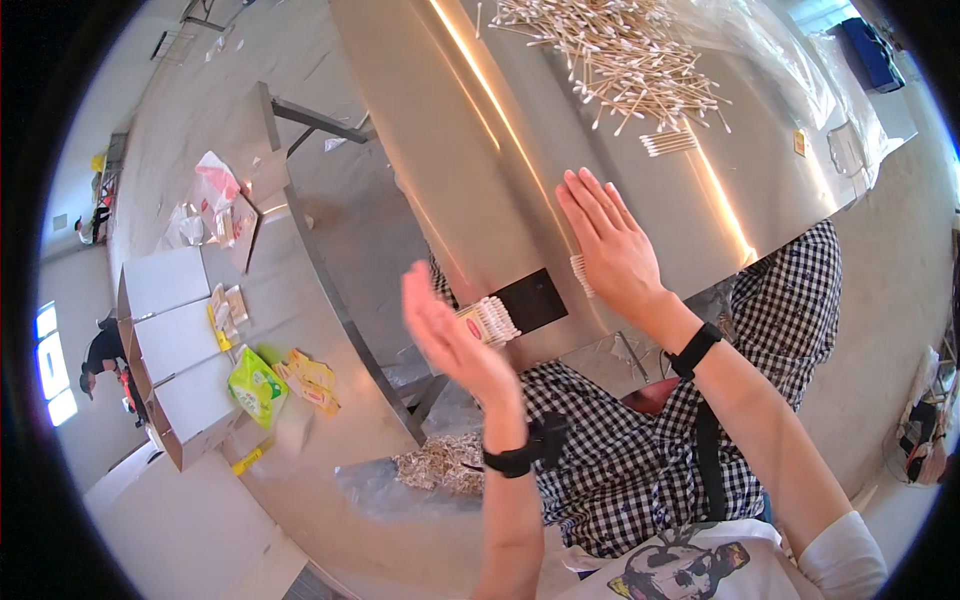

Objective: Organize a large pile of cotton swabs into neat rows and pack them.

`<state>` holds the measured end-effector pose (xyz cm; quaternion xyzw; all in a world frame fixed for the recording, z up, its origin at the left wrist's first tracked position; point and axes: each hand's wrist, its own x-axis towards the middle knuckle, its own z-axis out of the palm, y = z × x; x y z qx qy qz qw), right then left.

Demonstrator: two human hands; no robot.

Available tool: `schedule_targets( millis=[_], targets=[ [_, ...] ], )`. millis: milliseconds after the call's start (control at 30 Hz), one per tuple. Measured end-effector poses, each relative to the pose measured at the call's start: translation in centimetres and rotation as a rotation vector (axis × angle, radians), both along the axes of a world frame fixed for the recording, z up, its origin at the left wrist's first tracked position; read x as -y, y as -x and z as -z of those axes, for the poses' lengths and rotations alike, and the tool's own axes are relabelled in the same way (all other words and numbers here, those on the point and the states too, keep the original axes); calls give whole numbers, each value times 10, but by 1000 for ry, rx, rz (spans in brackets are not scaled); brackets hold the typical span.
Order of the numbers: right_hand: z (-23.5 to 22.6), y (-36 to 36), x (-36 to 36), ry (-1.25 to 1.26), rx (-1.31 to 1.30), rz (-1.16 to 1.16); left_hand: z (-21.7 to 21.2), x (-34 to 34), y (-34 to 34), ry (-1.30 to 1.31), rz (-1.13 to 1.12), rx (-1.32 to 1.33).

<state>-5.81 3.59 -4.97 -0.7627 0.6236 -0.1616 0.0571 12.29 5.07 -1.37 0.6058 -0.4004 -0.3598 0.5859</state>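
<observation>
My left hand [445, 335], slightly blurred, is held edge-on with its fingers stretched out. Close beside its palm is a small pack of cotton swabs [487, 320], white tips facing right; I cannot tell whether the hand touches it. The pack overlaps the left edge of a black square [535, 302] on the metal table. My right hand [615, 250] lies flat with fingers straight. From under its left edge peeks a small row of swabs [580, 275], mostly hidden by the hand. Farther off, another neat row of swabs [668, 143] lies below a large loose heap of swabs [620, 55].
The shiny metal table [450, 150] has clear plastic bags [760, 50] and a small tan piece [800, 143] at far right. On a second table at left are an open carton [170, 350], a green packet [258, 385] and yellow packaging [310, 380]. People are in the distance.
</observation>
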Motion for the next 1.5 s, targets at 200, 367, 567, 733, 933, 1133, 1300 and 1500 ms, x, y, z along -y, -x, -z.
schedule_targets(
  millis=[200,367,567,733,933,1133,1300,1500],
  targets=[
    [0,-31,4,31,35,10,16,4,-68,-267,195,751],
    [-3,-60,5,27,69,-29,22,9,-53,-449,159,866],
    [-3,-82,2,15,99,-120,42,14,-60,-524,237,675],
    [-4,-89,2,18,128,-98,45,10,-60,-519,238,648],
    [-1,-105,4,19,288,-102,25,11,-51,-446,185,786],
    [-8,-138,9,-50,751,-80,20,14,-47,-452,160,1014],
    [-15,-105,-2,-294,1503,215,-7,4,-82,-300,534,827],
    [-12,-94,-27,-282,1688,175,-18,-7,-106,-39,826,1071]
  ],
)
